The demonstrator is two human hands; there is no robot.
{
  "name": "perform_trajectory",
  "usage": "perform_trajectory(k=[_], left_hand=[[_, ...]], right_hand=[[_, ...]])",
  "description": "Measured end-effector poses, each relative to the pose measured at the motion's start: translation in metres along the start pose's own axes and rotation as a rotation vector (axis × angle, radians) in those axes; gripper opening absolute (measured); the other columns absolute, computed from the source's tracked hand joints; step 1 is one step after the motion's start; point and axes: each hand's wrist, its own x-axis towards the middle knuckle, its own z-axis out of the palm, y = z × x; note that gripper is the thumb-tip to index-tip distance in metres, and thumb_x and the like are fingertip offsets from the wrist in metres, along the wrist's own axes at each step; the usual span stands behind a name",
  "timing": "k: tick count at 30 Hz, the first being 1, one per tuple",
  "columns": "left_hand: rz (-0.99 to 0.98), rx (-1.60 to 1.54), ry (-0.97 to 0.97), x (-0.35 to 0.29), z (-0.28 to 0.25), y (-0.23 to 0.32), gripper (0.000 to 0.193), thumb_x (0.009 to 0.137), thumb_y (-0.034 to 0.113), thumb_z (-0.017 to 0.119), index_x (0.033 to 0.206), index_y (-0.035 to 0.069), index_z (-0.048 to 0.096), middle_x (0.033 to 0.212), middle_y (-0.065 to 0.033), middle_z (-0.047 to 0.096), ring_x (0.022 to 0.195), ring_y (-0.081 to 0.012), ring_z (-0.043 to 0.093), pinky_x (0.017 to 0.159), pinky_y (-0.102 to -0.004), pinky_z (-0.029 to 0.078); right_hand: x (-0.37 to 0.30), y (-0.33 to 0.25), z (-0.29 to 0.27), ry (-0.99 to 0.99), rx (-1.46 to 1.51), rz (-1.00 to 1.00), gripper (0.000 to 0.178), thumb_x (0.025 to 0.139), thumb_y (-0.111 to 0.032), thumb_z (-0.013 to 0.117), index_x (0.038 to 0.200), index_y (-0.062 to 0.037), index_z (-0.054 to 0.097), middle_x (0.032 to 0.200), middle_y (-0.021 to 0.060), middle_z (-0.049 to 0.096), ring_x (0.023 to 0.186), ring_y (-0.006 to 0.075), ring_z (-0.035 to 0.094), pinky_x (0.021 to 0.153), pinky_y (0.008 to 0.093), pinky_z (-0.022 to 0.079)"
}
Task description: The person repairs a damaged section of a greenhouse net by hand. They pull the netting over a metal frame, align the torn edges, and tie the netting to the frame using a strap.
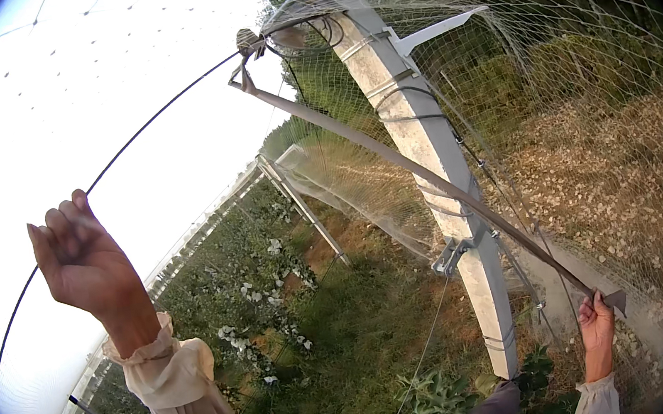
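Note:
My left hand [89, 260] is raised at the left, its fingers curled round a thin dark cable [160, 112] that runs up to the top of a concrete post. At the lower right my right hand [596, 325] is closed round the low end of a long slim pole [392, 157]. A small flat brown piece [617, 301] shows beside that hand. The pole slants up to the left, passing in front of the concrete post [413, 129]. At its far end is a narrow metal loop [241, 76], close below a clamp [250, 43] on the cable.
Fine netting [575, 24] spreads overhead and to the right. Metal brackets [459, 253] and wires are strapped to the post. Rows of leafy plants with white bags [275, 286] stand at the left, beside a grassy strip [332, 341]. A leafy plant [433, 407] grows near the post's foot.

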Motion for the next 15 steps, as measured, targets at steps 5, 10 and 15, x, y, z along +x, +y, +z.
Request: perform_trajectory(k=[5, 10, 15], left_hand=[[-0.005, 0.014, 0.038, 0.001, -0.002, 0.001, 0.039, 0.102, 0.019, 0.051, 0.068, 0.014, 0.036, 0.063, 0.0020, 0.032, 0.063, -0.0152, 0.035, 0.108, -0.0486, 0.033], [-0.103, -0.111, -0.160, 0.012, -0.018, 0.016, 0.044, 0.102, 0.014, 0.052, 0.063, 0.011, 0.031, 0.063, -0.0027, 0.030, 0.065, -0.0191, 0.035, 0.099, -0.0457, 0.046], [-0.114, -0.128, -0.164, 0.008, -0.015, 0.008, 0.044, 0.102, 0.013, 0.051, 0.064, 0.010, 0.031, 0.064, -0.0031, 0.031, 0.065, -0.0191, 0.035, 0.099, -0.0456, 0.046]], right_hand=[[0.036, -0.013, -0.118, -0.187, 0.386, -0.052, 0.022, 0.104, -0.019, 0.054, 0.110, 0.0003, 0.061, 0.082, 0.0092, 0.067, 0.067, 0.0167, 0.067, 0.050, 0.0312, 0.058], [0.068, -0.048, -0.131, 0.120, 0.532, -0.162, 0.023, 0.105, -0.018, 0.050, 0.106, 0.0025, 0.061, 0.084, 0.0111, 0.067, 0.066, 0.0165, 0.065, 0.049, 0.0301, 0.057], [0.066, -0.069, -0.106, 0.097, 0.456, -0.306, 0.018, 0.103, -0.016, 0.055, 0.107, -0.0003, 0.063, 0.084, 0.0100, 0.067, 0.068, 0.0147, 0.063, 0.053, 0.0274, 0.054]])
